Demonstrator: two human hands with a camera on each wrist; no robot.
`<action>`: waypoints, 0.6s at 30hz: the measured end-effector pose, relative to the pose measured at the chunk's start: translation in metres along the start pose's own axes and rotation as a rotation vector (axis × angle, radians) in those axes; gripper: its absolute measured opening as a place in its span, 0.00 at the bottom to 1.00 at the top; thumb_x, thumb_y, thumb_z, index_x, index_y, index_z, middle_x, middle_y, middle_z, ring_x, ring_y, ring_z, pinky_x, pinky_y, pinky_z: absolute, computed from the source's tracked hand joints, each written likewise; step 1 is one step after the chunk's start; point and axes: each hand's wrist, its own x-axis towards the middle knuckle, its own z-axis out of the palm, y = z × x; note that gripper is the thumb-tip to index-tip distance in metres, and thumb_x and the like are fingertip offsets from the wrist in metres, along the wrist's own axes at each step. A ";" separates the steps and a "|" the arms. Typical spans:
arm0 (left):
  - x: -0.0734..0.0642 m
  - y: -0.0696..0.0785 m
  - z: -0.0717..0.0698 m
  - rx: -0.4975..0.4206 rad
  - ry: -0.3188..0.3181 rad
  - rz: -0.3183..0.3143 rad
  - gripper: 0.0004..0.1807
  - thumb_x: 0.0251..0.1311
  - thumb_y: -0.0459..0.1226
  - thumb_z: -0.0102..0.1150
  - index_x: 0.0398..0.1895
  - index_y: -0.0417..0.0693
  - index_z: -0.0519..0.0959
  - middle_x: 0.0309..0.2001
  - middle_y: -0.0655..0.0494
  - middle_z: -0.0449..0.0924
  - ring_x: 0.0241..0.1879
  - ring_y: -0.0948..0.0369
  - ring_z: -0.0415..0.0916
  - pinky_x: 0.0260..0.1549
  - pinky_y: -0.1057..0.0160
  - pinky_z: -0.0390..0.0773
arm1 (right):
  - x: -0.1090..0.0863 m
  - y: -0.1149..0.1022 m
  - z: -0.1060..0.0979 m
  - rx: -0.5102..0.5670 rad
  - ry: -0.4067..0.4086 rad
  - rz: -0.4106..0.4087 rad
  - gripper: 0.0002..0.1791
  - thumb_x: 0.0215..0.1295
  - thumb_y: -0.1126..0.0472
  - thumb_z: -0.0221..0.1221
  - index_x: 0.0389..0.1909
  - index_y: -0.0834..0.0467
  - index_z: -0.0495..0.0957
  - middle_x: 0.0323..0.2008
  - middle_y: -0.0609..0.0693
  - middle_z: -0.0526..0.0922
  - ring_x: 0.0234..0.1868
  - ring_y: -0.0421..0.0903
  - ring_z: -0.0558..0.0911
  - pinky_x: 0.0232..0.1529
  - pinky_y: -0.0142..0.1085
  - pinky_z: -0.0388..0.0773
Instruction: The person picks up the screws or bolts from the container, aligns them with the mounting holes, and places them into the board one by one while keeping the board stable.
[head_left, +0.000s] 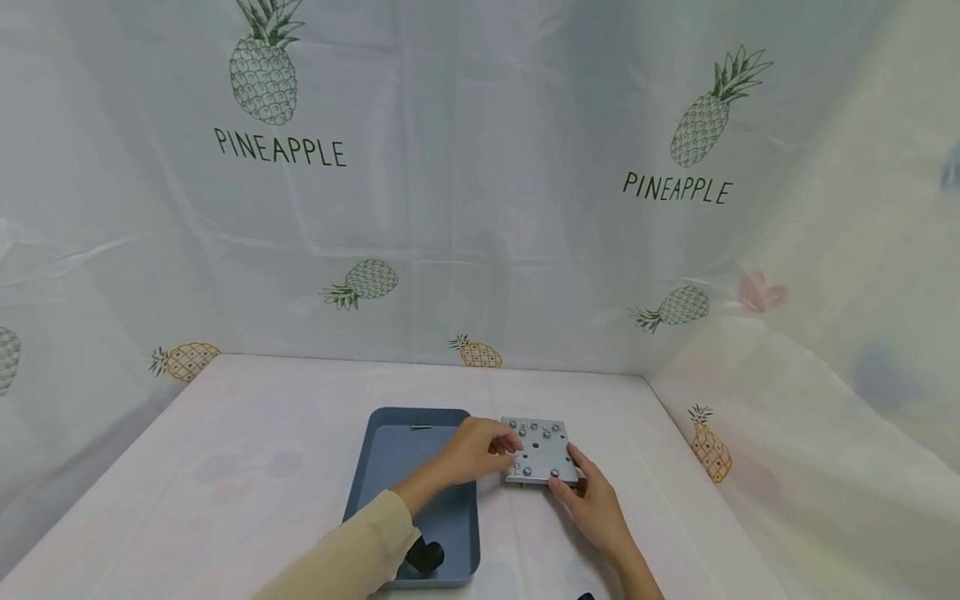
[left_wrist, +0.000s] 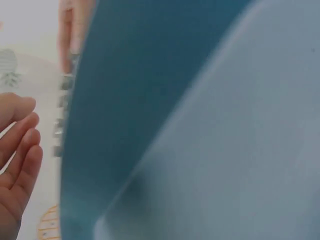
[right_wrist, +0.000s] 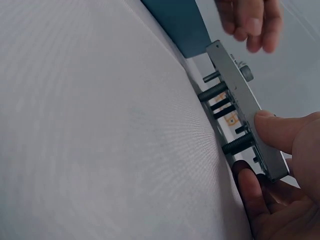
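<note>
A metal plate (head_left: pixel 551 454) with several bolts set in holes stands on the table, right of the blue tray (head_left: pixel 471 533). Its right edge is gripped by my right hand (head_left: pixel 597 506), thumb on the top face and fingers beneath. Threaded shanks (right_wrist: pixel 239 144) stick out under the plate in the right wrist view. Over the plate's left edge hovers my left hand (head_left: pixel 472 450), fingers loosely bent. No object shows between the left fingers (left_wrist: pixel 25 165) in the left wrist view.
A single screw (head_left: pixel 422 427) lies at the far end of the tray. Below the left sleeve is a black object (head_left: pixel 426 557). A pineapple-print curtain (head_left: pixel 480 208) hangs behind the white-covered table (head_left: pixel 247 467) and along its sides.
</note>
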 end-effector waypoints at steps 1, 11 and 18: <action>0.000 0.001 -0.005 0.029 0.010 0.007 0.09 0.64 0.30 0.72 0.45 0.50 0.89 0.39 0.62 0.88 0.37 0.72 0.79 0.42 0.70 0.82 | 0.000 0.000 0.000 -0.002 0.001 -0.001 0.46 0.70 0.52 0.71 0.82 0.59 0.60 0.77 0.65 0.67 0.60 0.53 0.83 0.55 0.37 0.83; -0.009 -0.013 -0.064 0.221 0.086 -0.062 0.13 0.65 0.34 0.72 0.52 0.50 0.86 0.43 0.57 0.88 0.45 0.60 0.83 0.48 0.56 0.83 | 0.000 -0.001 0.001 -0.006 0.003 0.001 0.45 0.70 0.52 0.71 0.82 0.59 0.61 0.77 0.65 0.67 0.59 0.51 0.83 0.56 0.38 0.83; -0.021 -0.039 -0.095 0.274 0.097 -0.084 0.12 0.60 0.31 0.73 0.47 0.45 0.87 0.40 0.53 0.88 0.41 0.56 0.84 0.46 0.53 0.83 | -0.002 0.000 0.000 -0.001 0.004 -0.005 0.45 0.70 0.53 0.71 0.82 0.59 0.60 0.77 0.65 0.67 0.59 0.51 0.83 0.55 0.37 0.83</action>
